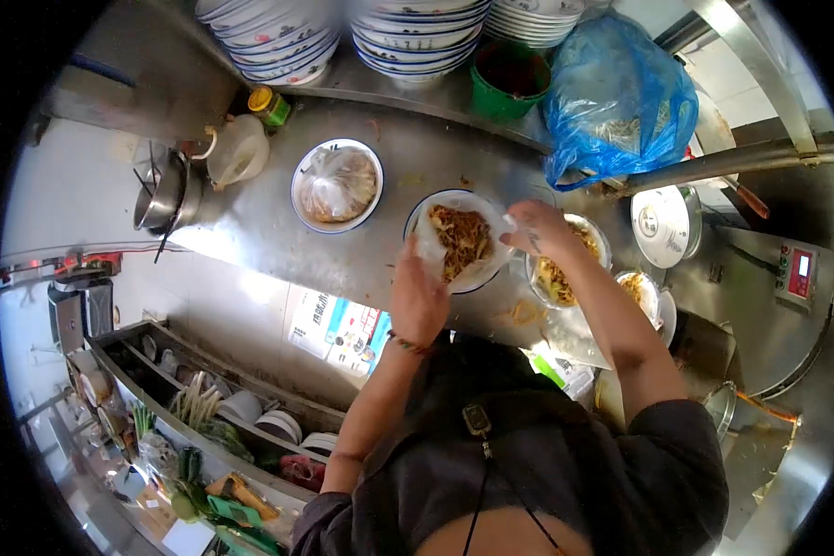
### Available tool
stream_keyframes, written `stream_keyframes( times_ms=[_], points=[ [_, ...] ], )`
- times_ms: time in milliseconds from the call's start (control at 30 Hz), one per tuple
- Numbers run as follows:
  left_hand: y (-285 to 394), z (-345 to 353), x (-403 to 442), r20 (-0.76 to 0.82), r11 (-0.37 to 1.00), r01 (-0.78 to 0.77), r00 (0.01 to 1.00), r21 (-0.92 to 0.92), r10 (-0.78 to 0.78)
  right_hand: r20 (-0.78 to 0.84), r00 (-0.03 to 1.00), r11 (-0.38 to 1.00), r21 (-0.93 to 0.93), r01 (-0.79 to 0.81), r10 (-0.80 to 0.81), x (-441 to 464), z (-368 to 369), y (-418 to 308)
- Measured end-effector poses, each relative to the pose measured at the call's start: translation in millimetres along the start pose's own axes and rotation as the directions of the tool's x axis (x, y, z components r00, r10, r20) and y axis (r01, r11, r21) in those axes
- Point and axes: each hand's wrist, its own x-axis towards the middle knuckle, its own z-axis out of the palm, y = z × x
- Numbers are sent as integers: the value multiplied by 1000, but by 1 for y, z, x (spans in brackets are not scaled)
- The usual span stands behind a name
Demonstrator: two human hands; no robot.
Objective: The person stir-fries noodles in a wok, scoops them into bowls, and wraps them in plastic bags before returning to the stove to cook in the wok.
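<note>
In front of me on the steel counter stands a white bowl with a blue rim. A clear plastic bag lines it and holds browned, shredded noodle-like food. My left hand is closed at the bag's near left edge, its fingertips partly hidden. At the right edge, my right hand pinches the bag's film. Just under my right forearm is another bowl of yellowish food. To the left, a second blue-rimmed bowl holds a bagged portion.
Stacked bowls, a green tub and a blue plastic bag occupy the shelf ahead. On the left are a plastic jug, a yellow-lidded jar and metal pots. A smaller food bowl sits right, near a control box.
</note>
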Motion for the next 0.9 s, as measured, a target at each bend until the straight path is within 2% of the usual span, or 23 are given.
stream_keyframes(
  times_ms=[33,67,100,133,167,200,267,300,367,400,433,467,500,533,567,600,667,733,767,800,833,867,900],
  points=[
    [4,-11,2,58,981,157,987,-119,-151,116,993,976,217,9,-34,-5,-2,11],
    [8,-30,4,141,921,320,945,-223,-294,122,992,975,220,6,-34,-15,-3,20],
    [9,-40,7,56,946,204,979,-251,-196,75,997,733,680,-27,-33,-27,-4,29],
    [8,-43,9,10,946,151,988,-287,-155,28,1000,292,956,-26,-5,-36,-4,31],
    [9,-44,9,-6,960,105,994,-258,-111,-79,995,83,993,84,-60,-39,-6,29],
    [10,-45,12,-25,972,52,998,-229,-59,-99,993,79,991,104,-62,-46,-5,21],
    [24,-45,17,-48,978,-36,998,-205,26,-39,997,-391,918,60,62,-69,-3,-6],
    [29,-44,19,-58,977,-103,994,-187,94,-44,996,-398,915,69,72,-73,4,-11],
    [31,-40,19,-33,969,-60,998,-240,54,-288,955,22,957,290,-73,-75,20,-14],
    [32,-39,18,-17,958,-8,1000,-287,3,-283,957,22,958,286,-69,-74,22,-13],
    [32,-39,20,-11,958,-2,1000,-286,-1,-509,859,447,782,435,54,-71,23,-13],
    [32,-42,23,-15,958,-26,1000,-286,23,-724,687,795,449,409,55,-67,22,-15],
    [32,-46,27,-20,956,-52,999,-288,48,-764,631,804,458,380,137,-66,19,-16],
    [35,-48,32,-17,957,-47,999,-286,44,-761,634,802,462,379,139,-61,29,-8],
    [40,-49,35,-43,945,-140,990,-296,133,-677,727,846,451,285,116,-58,41,0],
    [46,-51,36,-65,924,-231,973,-304,222,-684,722,865,423,270,109,-57,53,6],
    [54,-52,34,22,882,-270,953,-385,301,-697,711,899,366,239,95,-58,56,4],
    [48,-30,34,213,908,-149,945,-392,247,-525,700,625,768,144,484,-65,50,0],
    [54,-26,32,213,907,-149,945,-394,248,-143,801,29,987,155,582,-66,46,-7],
    [59,-21,36,180,867,-260,914,-424,363,-155,799,34,985,167,580,-64,43,-12],
    [58,-19,43,146,811,-371,867,-452,477,-98,830,-219,941,256,549,-61,42,-16],
    [54,-22,43,156,808,-362,865,-464,477,-31,862,-463,834,302,507,-68,46,-20],
    [48,-27,45,168,843,-199,932,-500,320,-26,845,-424,857,294,534,-69,48,-17]
  ],
)
